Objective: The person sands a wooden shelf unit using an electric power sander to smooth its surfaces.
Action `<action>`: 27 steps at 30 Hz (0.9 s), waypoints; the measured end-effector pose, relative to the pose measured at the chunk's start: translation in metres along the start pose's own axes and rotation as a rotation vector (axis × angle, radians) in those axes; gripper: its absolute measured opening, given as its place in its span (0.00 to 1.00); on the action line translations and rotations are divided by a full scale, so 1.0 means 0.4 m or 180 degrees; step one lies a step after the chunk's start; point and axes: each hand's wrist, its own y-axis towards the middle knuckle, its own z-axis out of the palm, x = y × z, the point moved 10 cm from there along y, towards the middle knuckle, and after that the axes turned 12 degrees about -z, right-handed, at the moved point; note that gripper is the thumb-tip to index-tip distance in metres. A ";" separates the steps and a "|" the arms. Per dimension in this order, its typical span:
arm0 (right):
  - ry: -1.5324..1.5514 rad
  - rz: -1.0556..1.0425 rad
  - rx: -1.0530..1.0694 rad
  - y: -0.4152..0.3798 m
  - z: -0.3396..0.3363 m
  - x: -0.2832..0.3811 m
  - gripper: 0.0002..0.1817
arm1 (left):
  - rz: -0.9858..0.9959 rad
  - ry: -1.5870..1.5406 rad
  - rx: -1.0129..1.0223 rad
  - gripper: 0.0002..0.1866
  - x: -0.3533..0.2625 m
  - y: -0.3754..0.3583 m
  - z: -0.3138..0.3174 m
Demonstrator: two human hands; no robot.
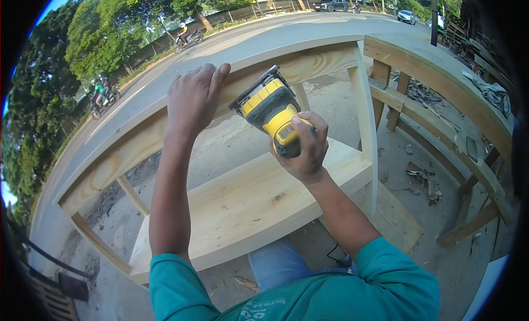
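Note:
A yellow and black electric sander (280,118) is held in my right hand (306,147), fingers wrapped round its body. Its flat sanding pad faces the inner side of a pale wooden top rail (317,62); whether it touches the wood is hard to tell. My left hand (197,95) is closed over the rail's upper edge, left of the sander, with the fingertips hidden behind it. The rail belongs to a wooden frame with upright legs (362,111) and a wide lower board (264,197) that shows knots in its grain.
On the right stands a rougher wooden bench frame (441,73) with a grey cloth (490,92) on it and a phone-like dark object (471,148). Dry leaves (423,180) litter the concrete. Beyond runs a road with motorcycles (188,38) and cars (406,16).

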 end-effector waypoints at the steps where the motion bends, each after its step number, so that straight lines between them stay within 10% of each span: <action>1: -0.0070 -0.0096 -0.0005 -0.003 -0.004 0.003 0.46 | -0.0051 0.0180 0.0303 0.36 0.038 -0.011 -0.025; 7: -0.0603 0.1309 -0.0117 0.013 -0.042 -0.196 0.45 | -0.1257 0.0394 0.0098 0.38 0.527 -0.083 -0.155; 15: 0.0244 -0.0225 0.1139 0.201 0.249 0.115 0.45 | -0.1370 -0.0303 -0.0219 0.46 0.652 -0.033 -0.084; 19: 0.0473 -0.1107 0.1382 0.251 0.396 0.322 0.27 | -0.1345 -0.0423 -0.0229 0.48 0.683 -0.013 -0.058; 27: 0.0317 -0.1320 0.2132 0.271 0.334 0.143 0.38 | -0.1115 -0.0299 -0.0572 0.45 0.638 -0.034 -0.088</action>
